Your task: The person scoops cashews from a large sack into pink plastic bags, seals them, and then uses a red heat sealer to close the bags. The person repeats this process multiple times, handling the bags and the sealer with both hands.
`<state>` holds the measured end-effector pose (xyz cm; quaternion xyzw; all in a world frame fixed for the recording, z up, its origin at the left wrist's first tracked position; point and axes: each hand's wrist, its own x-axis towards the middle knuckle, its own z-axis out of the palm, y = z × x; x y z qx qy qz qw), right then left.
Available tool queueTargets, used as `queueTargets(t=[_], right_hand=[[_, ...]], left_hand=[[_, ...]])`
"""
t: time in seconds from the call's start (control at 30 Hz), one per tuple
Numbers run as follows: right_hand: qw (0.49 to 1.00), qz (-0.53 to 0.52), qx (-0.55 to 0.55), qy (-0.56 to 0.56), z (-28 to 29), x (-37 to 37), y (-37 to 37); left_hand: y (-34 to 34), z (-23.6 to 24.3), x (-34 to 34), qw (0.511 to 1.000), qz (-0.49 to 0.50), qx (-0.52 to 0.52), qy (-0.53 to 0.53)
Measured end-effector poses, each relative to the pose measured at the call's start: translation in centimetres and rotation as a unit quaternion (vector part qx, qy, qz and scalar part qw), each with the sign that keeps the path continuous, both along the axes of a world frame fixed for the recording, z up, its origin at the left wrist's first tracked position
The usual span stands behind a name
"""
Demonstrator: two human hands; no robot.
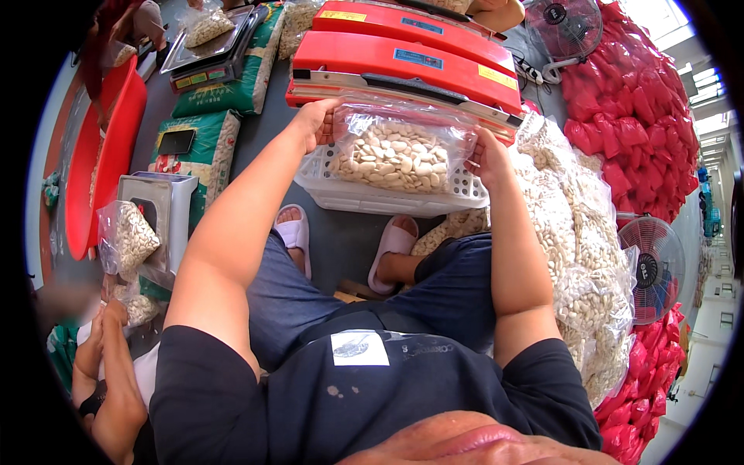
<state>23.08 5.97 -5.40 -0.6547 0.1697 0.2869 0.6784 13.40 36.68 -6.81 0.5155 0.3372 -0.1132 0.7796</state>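
A clear plastic bag of large white beans (399, 155) lies in front of me, its open end up against the edge of a red bag sealer (418, 71). My left hand (318, 124) is closed on the bag's upper left corner. At its upper right corner, my right hand (490, 159) pinches the plastic, its fingers partly hidden. Under the bag stands a white perforated plastic basket (372, 203). The sealer's dark-handled bar runs just beyond both hands, and I cannot tell whether the plastic is between its jaws.
Filled bean bags (577, 240) are heaped to my right, with red bags (635, 116) and fans (649, 267) beyond. At left are scales (213, 58), green sacks (205, 143), a phone (177, 142) and a red tub (116, 147). A co-worker's hands (108, 318) hold a bean bag nearby.
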Motion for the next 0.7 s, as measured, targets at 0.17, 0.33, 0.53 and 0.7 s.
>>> queueTargets(t=[0.17, 0.33, 0.53, 0.7], right_hand=[[0.995, 0.003, -0.030, -0.100, -1.1, 0.0, -0.4], [0.991, -0.007, -0.050, -0.126, -1.0, 0.3, 0.1], [0.932, 0.097, -0.254, -0.240, -2.2, 2.7, -1.9], [0.682, 0.052, -0.432, -0.588, 4.1, -0.2, 1.2]], left_hand=[[-0.6, -0.4, -0.1, 0.994, 0.011, 0.110, -0.027], [-0.7, -0.9, 0.2, 0.990, 0.036, 0.129, -0.030], [-1.3, -0.6, 0.2, 0.993, 0.049, 0.107, -0.032], [-1.1, -0.2, 0.0, 0.993, 0.057, 0.101, -0.033]])
